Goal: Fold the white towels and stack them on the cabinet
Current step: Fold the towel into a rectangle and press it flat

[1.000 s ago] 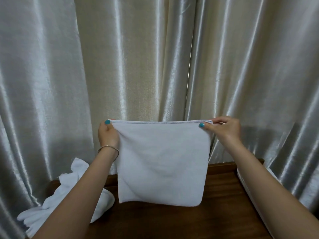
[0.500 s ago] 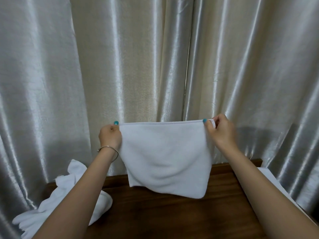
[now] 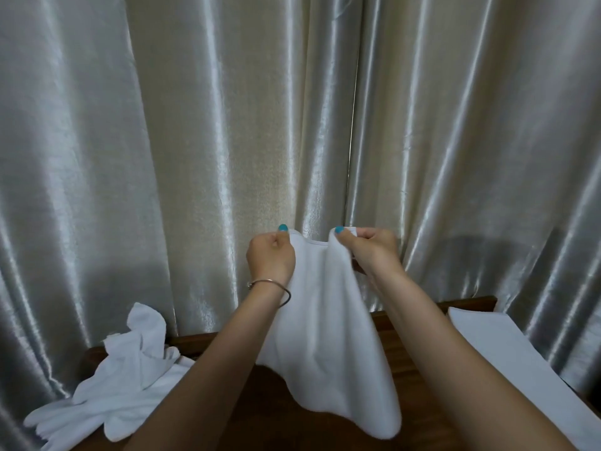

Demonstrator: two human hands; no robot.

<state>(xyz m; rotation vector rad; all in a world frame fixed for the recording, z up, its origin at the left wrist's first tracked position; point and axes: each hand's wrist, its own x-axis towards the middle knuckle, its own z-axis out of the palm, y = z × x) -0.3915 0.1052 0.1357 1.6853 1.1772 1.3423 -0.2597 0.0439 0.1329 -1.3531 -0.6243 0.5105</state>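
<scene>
1. Wooden cabinet [image 3: 273,402] top lies nearest, dark brown.
2. On the cabinet's left end sits a crumpled towel pile [image 3: 120,385]; on its right end, a flat folded stack [image 3: 507,349].
3. Above the cabinet hangs a white towel [image 3: 325,336], its top corners pinched by the left hand [image 3: 270,258] and right hand [image 3: 374,252], close together.
4. Behind the cabinet, a satin curtain [image 3: 227,125].

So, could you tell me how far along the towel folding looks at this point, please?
Done: a flat folded white towel stack lies at the right of the dark wooden cabinet top. In hand: the left hand and right hand pinch the top corners of one hanging white towel, held close together. Left: a crumpled pile of white towels at the cabinet's left.
</scene>
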